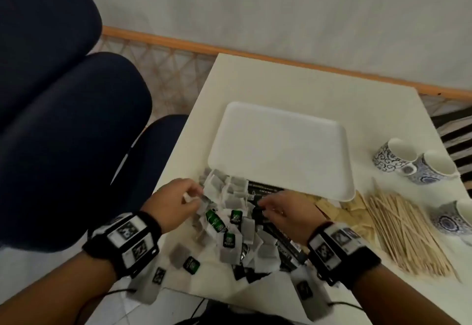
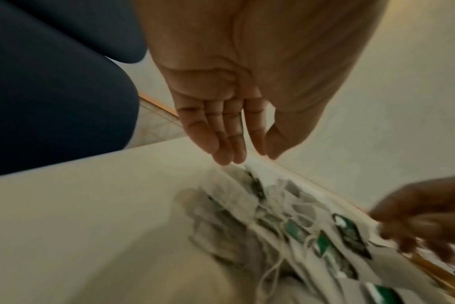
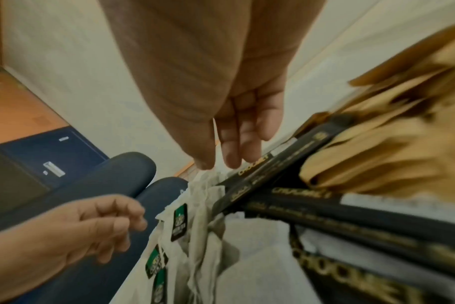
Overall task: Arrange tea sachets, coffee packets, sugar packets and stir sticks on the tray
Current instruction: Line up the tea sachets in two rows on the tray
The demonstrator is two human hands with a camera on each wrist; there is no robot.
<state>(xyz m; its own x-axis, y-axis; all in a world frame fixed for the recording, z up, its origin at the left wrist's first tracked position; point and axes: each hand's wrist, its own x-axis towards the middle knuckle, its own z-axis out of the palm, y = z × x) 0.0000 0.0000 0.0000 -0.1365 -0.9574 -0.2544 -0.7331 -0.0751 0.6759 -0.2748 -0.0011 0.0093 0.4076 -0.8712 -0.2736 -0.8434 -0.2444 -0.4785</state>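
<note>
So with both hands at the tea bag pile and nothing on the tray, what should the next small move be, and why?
Probably gather a few tea bags from the pile's far edge and lift them onto the tray just beyond. The left hand and right hand already reach into that edge, the tray is bare, and tangled strings suggest taking few at once.

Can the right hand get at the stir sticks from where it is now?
Probably yes. The right hand hovers over the black packets, holding nothing, and the stir sticks lie loose just to its right, past the brown packets. Nothing stands between them; the cups sit farther off.
</note>
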